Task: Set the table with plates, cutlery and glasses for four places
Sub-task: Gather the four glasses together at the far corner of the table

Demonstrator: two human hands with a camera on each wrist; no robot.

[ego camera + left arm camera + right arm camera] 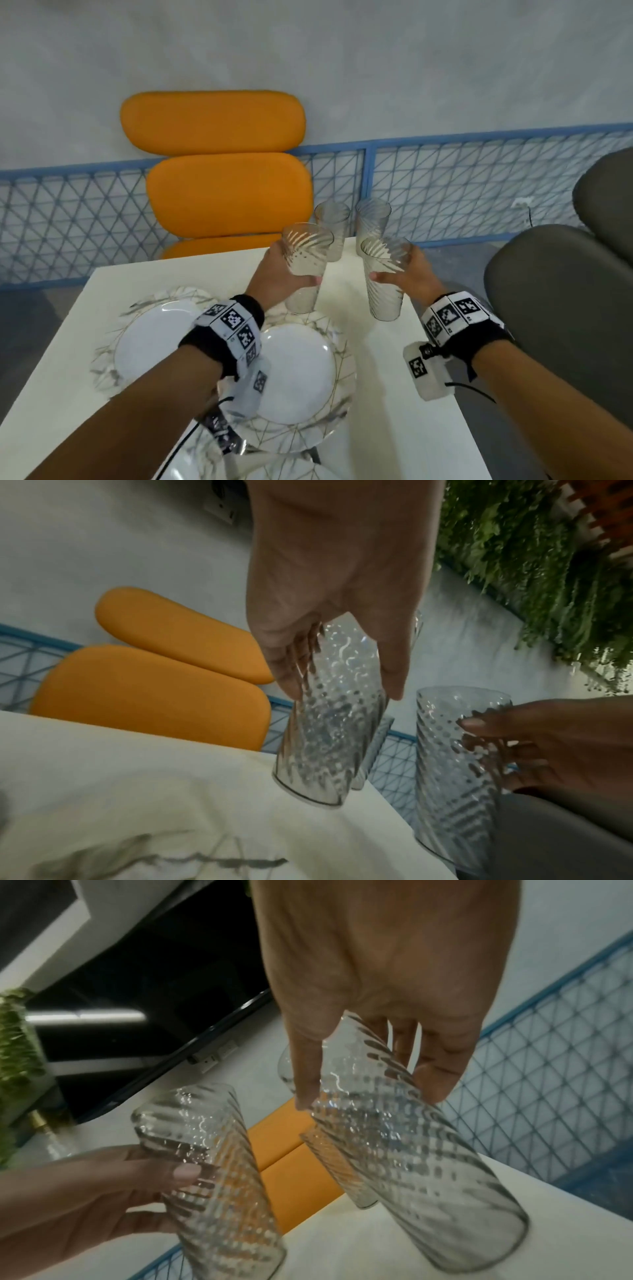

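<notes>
My left hand point(281, 274) grips a tall ribbed clear glass point(306, 267), lifted above the white table point(376, 394). My right hand point(407, 274) grips a second ribbed glass point(385, 277), also raised. In the left wrist view my left hand point(329, 610) wraps its glass point(329, 737); in the right wrist view my right hand point(377, 1001) wraps its glass point(411, 1164). Two more glasses point(334, 224) point(372, 219) stand at the table's far edge. Marbled white plates point(298, 373) point(150, 339) lie under my left forearm.
An orange padded chair point(222, 164) stands beyond the table's far edge, before a blue mesh fence point(462, 185). A grey chair point(565, 308) is at the right side. More plates point(291, 471) peek in at the near edge.
</notes>
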